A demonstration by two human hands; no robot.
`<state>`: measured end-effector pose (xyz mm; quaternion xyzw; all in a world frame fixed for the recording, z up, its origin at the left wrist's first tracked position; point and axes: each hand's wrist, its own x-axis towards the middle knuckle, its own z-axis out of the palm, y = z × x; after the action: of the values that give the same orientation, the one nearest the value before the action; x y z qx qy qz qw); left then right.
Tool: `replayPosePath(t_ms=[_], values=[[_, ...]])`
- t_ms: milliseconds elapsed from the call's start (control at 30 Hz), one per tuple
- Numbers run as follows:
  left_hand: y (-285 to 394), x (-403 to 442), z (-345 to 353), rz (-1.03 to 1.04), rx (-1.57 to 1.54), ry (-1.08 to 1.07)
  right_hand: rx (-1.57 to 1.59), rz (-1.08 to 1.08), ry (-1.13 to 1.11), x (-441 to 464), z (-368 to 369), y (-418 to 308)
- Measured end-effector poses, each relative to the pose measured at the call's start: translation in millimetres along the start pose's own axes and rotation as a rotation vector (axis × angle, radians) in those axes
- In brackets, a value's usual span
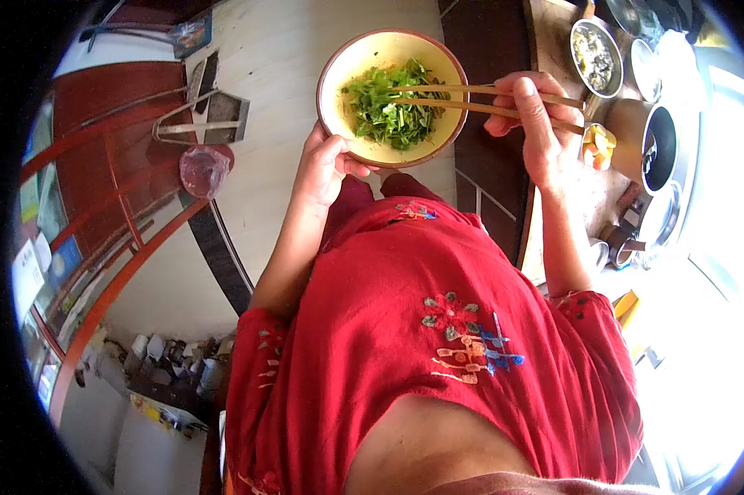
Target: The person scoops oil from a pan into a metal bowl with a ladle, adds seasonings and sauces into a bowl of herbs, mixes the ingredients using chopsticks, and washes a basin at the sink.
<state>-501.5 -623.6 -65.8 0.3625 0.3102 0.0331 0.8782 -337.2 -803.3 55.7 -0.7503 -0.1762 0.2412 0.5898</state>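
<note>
A yellow bowl (332, 91) with a brown rim is held up in front of me, with chopped green leaves (393, 115) inside. My left hand (327, 165) grips the bowl's lower left rim, the thumb over the edge. In my right hand (541, 124), to the right of the bowl, is a pair of wooden chopsticks (479, 96). Their tips reach into the greens, slightly apart. The bowl's underside is hidden.
Along the right runs a counter (553, 49) with a pan of food (596, 58), a large pot (636, 144), a small bowl of orange pieces (599, 147) and other dishes. A bin with a plastic bag (205, 172) and a red-framed cabinet (133, 148) are at left.
</note>
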Motion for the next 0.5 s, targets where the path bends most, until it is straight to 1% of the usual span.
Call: replayPosePath(t_ms=[67, 100, 167, 200, 233, 300, 333, 433, 467, 500], values=[[6.0, 13.9, 10.4, -0.013, 0.013, -0.039, 0.014, 0.052, -0.012, 4.0, 3.0, -4.4], [8.4, 20.9, 15.4, -0.021, 0.021, -0.059, 0.035, 0.020, -0.052, 8.2, 5.4, 4.7], [14.6, 33.4, 21.3, -0.039, 0.015, -0.079, -0.018, -0.181, -0.109, 19.0, 8.2, 21.4], [18.0, 39.2, 22.9, -0.049, 0.011, -0.086, -0.067, -0.154, -0.056, 24.3, 4.3, 19.8], [22.1, 44.8, 24.2, -0.048, 0.019, -0.089, -0.121, -0.069, -0.021, 27.9, -2.6, 10.1], [28.8, 56.6, 26.9, -0.053, 0.032, -0.104, -0.047, -0.015, 0.073, 36.5, -12.0, 1.1], [31.6, 63.4, 27.7, -0.052, 0.033, -0.116, -0.075, -0.002, 0.124, 40.1, -12.6, -6.2], [44.4, 90.0, 27.7, -0.068, 0.064, -0.166, 0.015, -0.085, 0.166, 59.3, 2.1, -14.2], [50.7, 99.5, 27.2, -0.091, 0.088, -0.190, -0.023, -0.057, 0.158, 68.2, 9.6, -9.1], [59.2, 110.0, 26.3, -0.112, 0.113, -0.218, 0.037, -0.055, 0.153, 78.0, 20.6, -6.2]])
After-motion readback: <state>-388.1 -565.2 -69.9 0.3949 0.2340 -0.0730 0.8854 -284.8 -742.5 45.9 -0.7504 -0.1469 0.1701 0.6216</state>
